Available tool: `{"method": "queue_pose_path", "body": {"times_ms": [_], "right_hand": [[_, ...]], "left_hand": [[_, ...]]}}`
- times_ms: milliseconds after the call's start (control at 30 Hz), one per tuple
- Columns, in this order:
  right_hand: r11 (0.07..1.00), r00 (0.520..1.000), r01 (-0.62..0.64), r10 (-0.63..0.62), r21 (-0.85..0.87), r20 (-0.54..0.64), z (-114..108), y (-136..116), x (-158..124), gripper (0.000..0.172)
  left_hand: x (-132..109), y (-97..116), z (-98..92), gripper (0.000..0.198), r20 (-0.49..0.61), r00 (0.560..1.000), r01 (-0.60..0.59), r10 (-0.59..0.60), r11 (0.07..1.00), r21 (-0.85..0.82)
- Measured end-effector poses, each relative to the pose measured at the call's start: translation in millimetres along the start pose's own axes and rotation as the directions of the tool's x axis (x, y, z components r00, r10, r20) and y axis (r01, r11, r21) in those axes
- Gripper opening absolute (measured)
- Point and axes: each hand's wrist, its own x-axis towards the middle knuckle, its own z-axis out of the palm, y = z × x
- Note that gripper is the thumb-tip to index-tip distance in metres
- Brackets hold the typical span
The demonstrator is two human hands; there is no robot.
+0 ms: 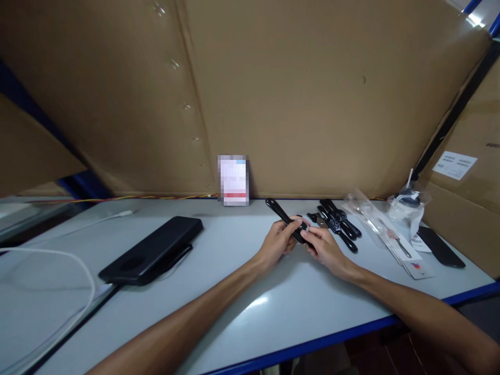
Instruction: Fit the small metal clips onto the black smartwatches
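A black tool [278, 210] with a long rounded handle and a wider middle is held up above the table between both hands. My left hand [278, 237] is closed round its middle, thumb on top, with the handle sticking out toward the upper left. My right hand [321, 246] pinches the other end, fingers bent and close to the left thumb. Small metallic or dark details between the fingers are partly hidden. Just beyond the right hand lie several similar black-handled tools [339, 221], with a small dark piece [317, 220] beside them.
Clear packaging with a printed card [398, 250] lies on the right, near a plastic-wrapped cup [406, 205] and a dark phone-like slab [441, 247]. A black power bank-like block [152, 251] and white cable [84, 265] lie left. A blurred card [233, 179] leans against the cardboard wall [297, 104].
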Motion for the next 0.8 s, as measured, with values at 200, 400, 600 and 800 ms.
{"method": "queue_pose_path", "body": {"times_ms": [200, 400, 600, 800], "right_hand": [[1.000, 1.000, 0.004, -0.004, -0.023, -0.005, -0.7, 1.2, 1.1, 0.042], [0.999, 1.000, 0.014, -0.013, -0.045, 0.017, -1.7, 2.1, 2.1, 0.038], [0.999, 0.999, 0.007, -0.005, -0.046, 0.046, -3.0, 2.9, 1.5, 0.042], [0.999, 0.997, 0.045, -0.043, -0.027, 0.058, -3.2, 5.9, 1.7, 0.049]], "left_hand": [[0.4, -0.2, 0.1, 0.054, 0.009, 1.000, -0.014, 0.014, 1.000, 0.017], [1.2, -2.1, -0.4, 0.054, -0.007, 1.000, -0.016, 0.016, 1.000, 0.006], [0.5, -1.2, -0.4, 0.054, -0.020, 1.000, -0.016, 0.016, 1.000, 0.004], [0.9, -1.5, -0.7, 0.057, -0.023, 1.000, -0.014, 0.014, 1.000, 0.000]]}}
